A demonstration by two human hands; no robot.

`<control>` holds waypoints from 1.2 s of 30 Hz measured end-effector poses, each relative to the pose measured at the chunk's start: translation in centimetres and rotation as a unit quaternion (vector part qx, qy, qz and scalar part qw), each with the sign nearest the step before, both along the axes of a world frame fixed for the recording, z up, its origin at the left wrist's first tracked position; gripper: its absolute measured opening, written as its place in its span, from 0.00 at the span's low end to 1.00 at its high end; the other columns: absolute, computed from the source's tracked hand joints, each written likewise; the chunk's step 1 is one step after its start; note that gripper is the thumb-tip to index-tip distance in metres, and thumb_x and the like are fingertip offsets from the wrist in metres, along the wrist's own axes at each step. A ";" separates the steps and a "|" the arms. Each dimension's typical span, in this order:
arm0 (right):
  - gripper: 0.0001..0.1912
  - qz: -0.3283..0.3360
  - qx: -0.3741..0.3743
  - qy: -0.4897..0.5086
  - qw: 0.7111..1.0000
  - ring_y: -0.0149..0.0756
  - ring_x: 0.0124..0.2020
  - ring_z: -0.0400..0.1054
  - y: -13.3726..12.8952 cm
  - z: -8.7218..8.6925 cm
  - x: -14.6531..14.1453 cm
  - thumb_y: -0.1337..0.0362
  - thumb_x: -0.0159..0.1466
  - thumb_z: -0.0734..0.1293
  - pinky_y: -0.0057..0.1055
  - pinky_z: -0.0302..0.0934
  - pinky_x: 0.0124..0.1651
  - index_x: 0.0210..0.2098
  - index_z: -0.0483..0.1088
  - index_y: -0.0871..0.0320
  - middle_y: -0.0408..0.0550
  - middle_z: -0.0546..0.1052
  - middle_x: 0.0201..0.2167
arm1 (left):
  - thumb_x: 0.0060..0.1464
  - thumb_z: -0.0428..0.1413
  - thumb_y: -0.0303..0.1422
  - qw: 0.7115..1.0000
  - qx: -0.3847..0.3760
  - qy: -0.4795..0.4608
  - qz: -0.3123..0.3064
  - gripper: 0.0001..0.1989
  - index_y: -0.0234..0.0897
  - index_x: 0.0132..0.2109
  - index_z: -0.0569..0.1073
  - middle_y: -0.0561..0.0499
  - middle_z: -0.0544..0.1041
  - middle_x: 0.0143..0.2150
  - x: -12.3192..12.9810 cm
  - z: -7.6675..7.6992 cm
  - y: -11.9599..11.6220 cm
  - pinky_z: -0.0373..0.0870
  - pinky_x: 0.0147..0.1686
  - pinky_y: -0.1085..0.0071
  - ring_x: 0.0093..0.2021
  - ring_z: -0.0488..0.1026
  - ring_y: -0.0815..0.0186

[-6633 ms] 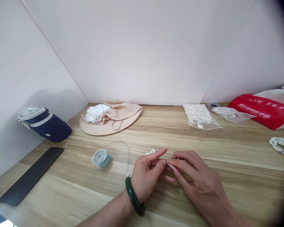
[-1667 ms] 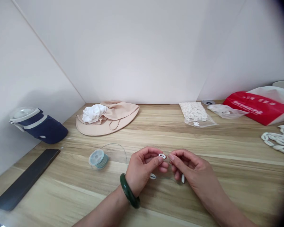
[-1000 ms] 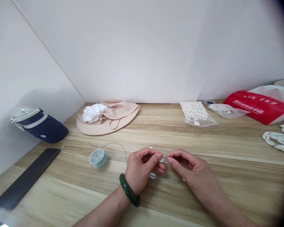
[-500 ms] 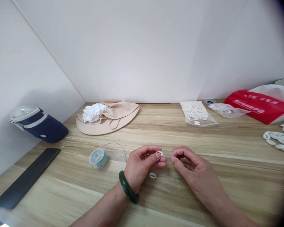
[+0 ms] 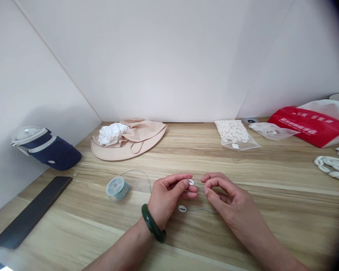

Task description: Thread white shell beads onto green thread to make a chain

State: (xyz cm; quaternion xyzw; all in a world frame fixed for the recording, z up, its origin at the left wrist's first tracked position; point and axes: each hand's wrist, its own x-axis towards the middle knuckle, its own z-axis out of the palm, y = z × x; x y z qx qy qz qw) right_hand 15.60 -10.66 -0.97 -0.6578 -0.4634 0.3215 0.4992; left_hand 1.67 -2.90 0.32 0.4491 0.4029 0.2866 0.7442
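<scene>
Between the thumb and fingers of my left hand (image 5: 169,190) is a small white cowrie shell (image 5: 191,182). A thin grey-green cord (image 5: 199,186) runs from that shell to my right hand (image 5: 228,194), whose thumb and index finger pinch it. Below the hands, a second cowrie shell (image 5: 182,208) lies on the table with cord stretching from it toward my right hand. Left of my hands rests a spool of cord (image 5: 118,188), its loose strand curving over to my left hand. A dark green bangle (image 5: 154,224) circles my left wrist.
A beige hat (image 5: 144,135) with a white cloth (image 5: 113,133) lies at the back. A dark blue bottle (image 5: 55,152) and a black flat bar (image 5: 32,212) are at left. Rightward are a bag of shells (image 5: 233,131), a red bag (image 5: 305,126) and strung shells (image 5: 335,165).
The shell in my left hand has turned so its slotted face shows more. Cord between it and my right hand is now visible, and my right index finger has lifted slightly.
</scene>
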 end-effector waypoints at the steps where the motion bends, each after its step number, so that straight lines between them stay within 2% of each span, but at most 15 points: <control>1: 0.07 0.000 0.000 0.000 1.000 0.32 0.35 0.65 0.0 0.1 0.0 0.62 0.59 0.62 0.23 0.61 0.29 0.25 0.65 0.56 0.48 0.68 0.40 | 0.48 0.61 0.33 1.000 0.000 -0.002 -0.001 0.14 0.29 0.41 0.77 0.46 0.81 0.30 0.0 0.0 0.0 0.74 0.37 0.72 0.29 0.78 0.67; 7: 0.06 0.000 0.010 0.009 1.000 0.35 0.37 0.66 0.0 0.1 -0.1 0.62 0.57 0.63 0.23 0.61 0.29 0.25 0.66 0.56 0.48 0.69 0.39 | 0.48 0.61 0.34 1.000 0.000 -0.004 -0.001 0.15 0.29 0.42 0.77 0.46 0.81 0.30 0.0 -0.3 0.1 0.74 0.38 0.70 0.29 0.78 0.66; 11: 0.07 0.001 0.002 0.012 1.000 0.34 0.36 0.66 0.0 0.1 -0.1 0.62 0.57 0.63 0.23 0.61 0.28 0.24 0.66 0.56 0.48 0.69 0.39 | 0.47 0.62 0.34 1.000 -0.005 -0.004 -0.004 0.14 0.30 0.41 0.77 0.47 0.80 0.29 0.0 -0.2 0.1 0.74 0.38 0.69 0.29 0.78 0.65; 25: 0.08 -0.018 -0.001 0.038 0.999 0.34 0.36 0.65 0.1 0.3 -0.5 0.61 0.57 0.64 0.24 0.61 0.31 0.23 0.66 0.57 0.48 0.69 0.37 | 0.51 0.57 0.29 1.000 -0.009 -0.017 -0.019 0.11 0.29 0.41 0.77 0.47 0.81 0.29 0.0 -0.1 -0.1 0.73 0.37 0.72 0.29 0.78 0.67; 27: 0.09 -0.020 0.000 0.041 0.999 0.34 0.34 0.65 0.1 0.3 -0.5 0.60 0.56 0.64 0.24 0.60 0.29 0.24 0.66 0.57 0.48 0.69 0.36 | 0.51 0.56 0.29 1.000 -0.009 -0.011 -0.018 0.11 0.30 0.41 0.77 0.47 0.81 0.29 0.0 -0.1 -0.1 0.73 0.37 0.72 0.28 0.78 0.67; 31: 0.10 -0.020 -0.014 0.045 0.999 0.28 0.24 0.60 0.3 0.3 -0.6 0.57 0.56 0.64 0.24 0.55 0.22 0.24 0.67 0.57 0.48 0.70 0.36 | 0.50 0.56 0.28 1.000 -0.008 -0.011 -0.020 0.11 0.29 0.41 0.77 0.47 0.81 0.29 0.1 -0.1 -0.2 0.73 0.38 0.70 0.29 0.78 0.66; 34: 0.11 -0.022 -0.018 0.044 0.999 0.25 0.20 0.57 0.3 0.1 -0.6 0.56 0.55 0.65 0.25 0.55 0.21 0.24 0.67 0.58 0.48 0.71 0.35 | 0.50 0.56 0.27 1.000 0.000 -0.013 -0.026 0.12 0.29 0.42 0.77 0.47 0.81 0.29 0.1 -0.2 -0.4 0.74 0.39 0.68 0.29 0.78 0.65; 36: 0.11 -0.022 -0.015 0.045 0.999 0.25 0.20 0.58 0.2 0.0 -0.5 0.56 0.55 0.65 0.25 0.56 0.22 0.25 0.68 0.58 0.48 0.71 0.35 | 0.50 0.56 0.28 0.999 0.011 -0.014 -0.027 0.12 0.29 0.42 0.78 0.47 0.81 0.29 0.1 -0.3 -0.4 0.74 0.39 0.68 0.30 0.78 0.65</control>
